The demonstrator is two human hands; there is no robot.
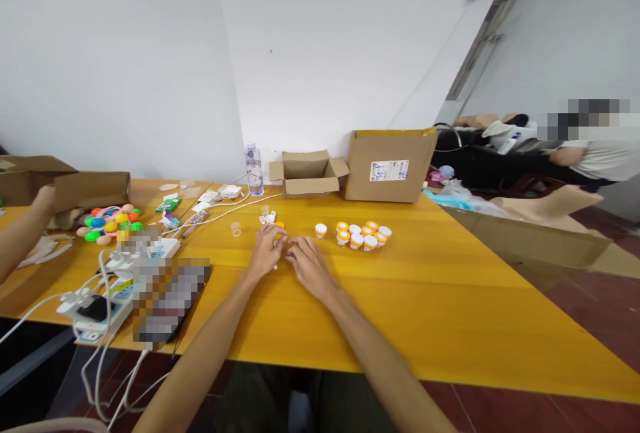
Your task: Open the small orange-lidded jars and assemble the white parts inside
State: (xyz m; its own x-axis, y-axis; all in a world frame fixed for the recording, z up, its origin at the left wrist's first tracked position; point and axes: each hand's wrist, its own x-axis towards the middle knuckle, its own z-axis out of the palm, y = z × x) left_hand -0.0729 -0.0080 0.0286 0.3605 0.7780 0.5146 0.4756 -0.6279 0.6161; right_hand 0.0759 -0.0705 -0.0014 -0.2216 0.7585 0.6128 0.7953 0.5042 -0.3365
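Close together above the table, my left hand (269,250) and my right hand (310,263) face each other with curled fingers. A small pale item shows at my left fingers, too small to name; what my right fingertips hold, if anything, is hidden. Just behind my left hand lies an orange lid (280,225), partly covered, near some small white pieces (268,218). One small tub with a white lid (321,230) stands beyond my right hand. Farther right is a cluster of several little tubs (369,242) with white or orange lids. A see-through cup (236,228) sits to the left.
An opened cardboard box (311,185), a larger closed carton (387,170) and a water bottle (254,170) stand by the wall. Leftward are colourful balls (110,223), a power strip (120,303) with cables, a phone (175,303) and another person's arm (25,233). Someone sits far right.
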